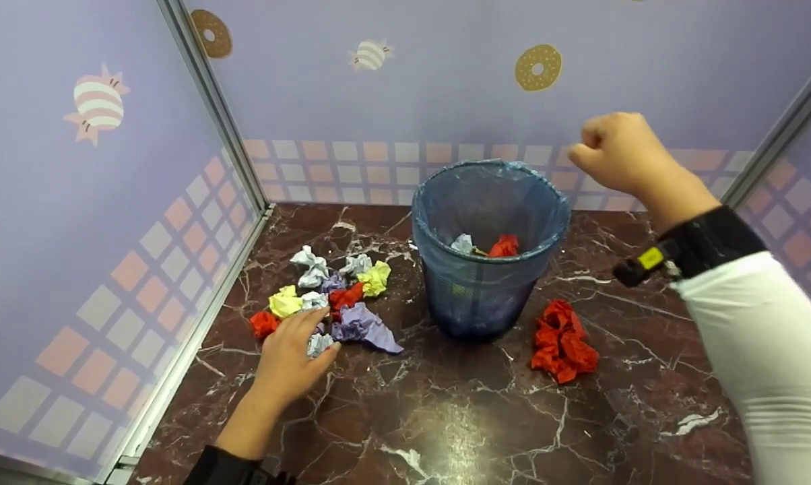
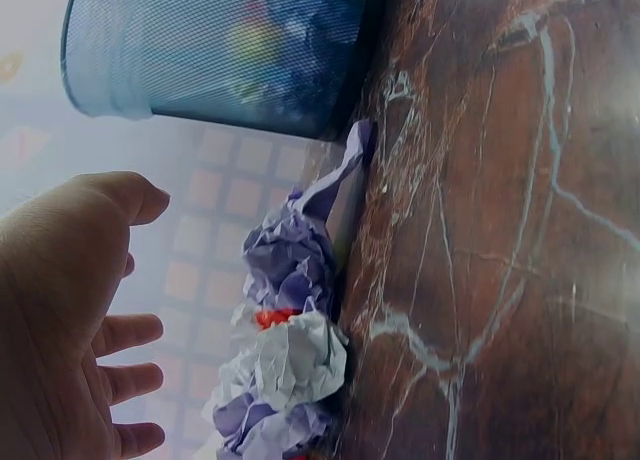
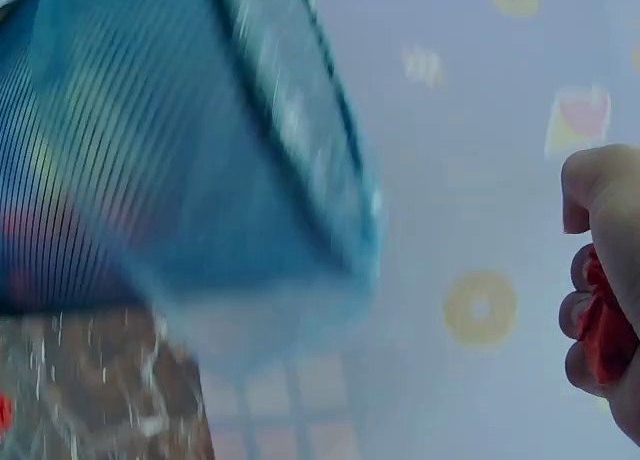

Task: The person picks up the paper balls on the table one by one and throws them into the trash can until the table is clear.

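— Crumpled paper balls lie in a heap on the marble floor, left of the blue bin. From the head view, we see our left hand resting on the heap, its fingers curled around a pale grey ball. Our right hand is raised beside the bin rim, fingers closed into a fist.

— Does the fist hold something? From the head we cannot tell.

— The right wrist view answers this: a red paper is clamped between the curled fingers, with the bin's mesh wall blurred at the left. The left wrist view shows the palm with fingers rather spread, just beside the purple and white balls; the grip on the grey ball is not visible there.

— So which step is this, in our judgement?

— We think we are carrying the red paper to the bin. The next move calls for bringing the fist above the opening and loosening the fingers. Another red wad lies right of the bin, and two pieces are already inside.
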The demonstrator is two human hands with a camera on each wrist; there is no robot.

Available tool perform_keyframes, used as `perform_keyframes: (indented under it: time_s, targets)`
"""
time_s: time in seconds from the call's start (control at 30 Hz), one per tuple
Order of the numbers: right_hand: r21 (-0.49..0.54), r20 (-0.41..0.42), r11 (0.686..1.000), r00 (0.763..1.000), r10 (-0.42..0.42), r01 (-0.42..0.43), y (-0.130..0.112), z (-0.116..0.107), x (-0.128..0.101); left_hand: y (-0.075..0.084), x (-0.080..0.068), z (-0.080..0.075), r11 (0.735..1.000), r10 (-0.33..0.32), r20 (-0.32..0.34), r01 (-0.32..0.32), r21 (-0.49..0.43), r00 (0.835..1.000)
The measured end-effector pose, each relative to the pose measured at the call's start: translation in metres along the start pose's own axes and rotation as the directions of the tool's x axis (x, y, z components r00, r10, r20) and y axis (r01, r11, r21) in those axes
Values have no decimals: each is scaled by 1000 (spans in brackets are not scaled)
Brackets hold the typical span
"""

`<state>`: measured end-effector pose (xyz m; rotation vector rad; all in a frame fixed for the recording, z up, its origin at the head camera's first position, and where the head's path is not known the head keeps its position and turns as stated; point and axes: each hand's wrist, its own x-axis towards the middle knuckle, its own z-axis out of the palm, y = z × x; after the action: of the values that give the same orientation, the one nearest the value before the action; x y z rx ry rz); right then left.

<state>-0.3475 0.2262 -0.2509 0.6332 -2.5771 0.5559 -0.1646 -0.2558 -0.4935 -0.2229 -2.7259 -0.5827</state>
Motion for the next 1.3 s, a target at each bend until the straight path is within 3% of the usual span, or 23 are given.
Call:
perform_keyframes:
  time_s: [0.13, 0.23, 0.33, 0.47, 0.97, 1.17, 1.3]
  targets:
    - [89, 19, 996, 1000, 1, -3, -30, 15, 14, -4, -3, -2, 1000, -11, -11, 11, 3, 1000]
    - [128, 36, 991, 998, -51, 46, -45, 29, 20, -5, -5, -3, 1000, -19, 2, 19, -2, 1000]
    - [144, 34, 982, 991, -129, 123, -54, 42, 24, -5, -6, -4, 1000, -30, 16, 30, -6, 999]
    - [160, 55, 975, 985, -166, 155, -59, 54, 26, -5, -7, -5, 999, -46, 25, 46, -9, 999]
    - [192, 154, 966, 967, -201, 171, -49, 76, 14, -7, -11, -3, 998, -63, 17, 64, -7, 998]
    - [153, 184, 964, 952, -245, 219, -33, 71, 0, -7, -8, -4, 999, -42, -7, 42, 1, 999]
    - [115, 166, 968, 957, -238, 221, -20, 61, -13, -4, -3, -6, 1000, -11, -20, 11, 4, 1000]
